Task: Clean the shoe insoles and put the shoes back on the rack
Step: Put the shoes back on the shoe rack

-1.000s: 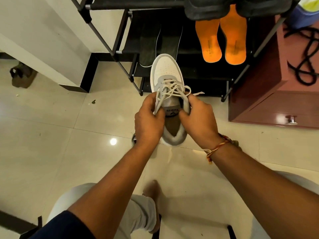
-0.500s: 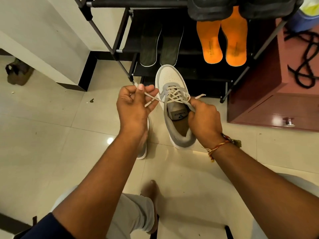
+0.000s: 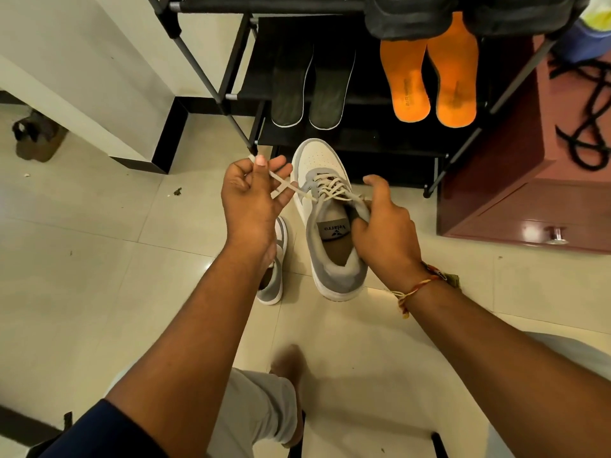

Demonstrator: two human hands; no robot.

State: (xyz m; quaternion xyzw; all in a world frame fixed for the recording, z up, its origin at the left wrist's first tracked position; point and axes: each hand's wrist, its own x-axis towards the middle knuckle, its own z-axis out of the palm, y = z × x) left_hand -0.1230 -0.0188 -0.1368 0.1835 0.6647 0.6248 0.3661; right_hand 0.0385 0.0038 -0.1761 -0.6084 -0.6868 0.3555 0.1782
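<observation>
A white and grey sneaker (image 3: 319,160) is held above the tiled floor, toe toward the black shoe rack (image 3: 238,94). My right hand (image 3: 383,226) grips its collar and tongue on the right side. My left hand (image 3: 253,196) pinches the cream shoelace (image 3: 281,185) and holds it out to the left of the shoe. The matching second sneaker (image 3: 274,285) lies on the floor, mostly hidden under my left wrist. Two dark insoles (image 3: 310,94) and two orange insoles (image 3: 429,84) rest on the rack.
A reddish-brown cabinet (image 3: 515,200) with a metal knob stands right of the rack, with a black cord on top. Black shoes (image 3: 406,18) sit on an upper shelf. A white wall corner with black skirting (image 3: 172,137) is at left. My bare foot (image 3: 291,375) is below.
The shoe has dropped lower and nearer the floor. My left hand left the shoe's side, took the lace and drew it out to the left. My right hand kept its hold on the collar.
</observation>
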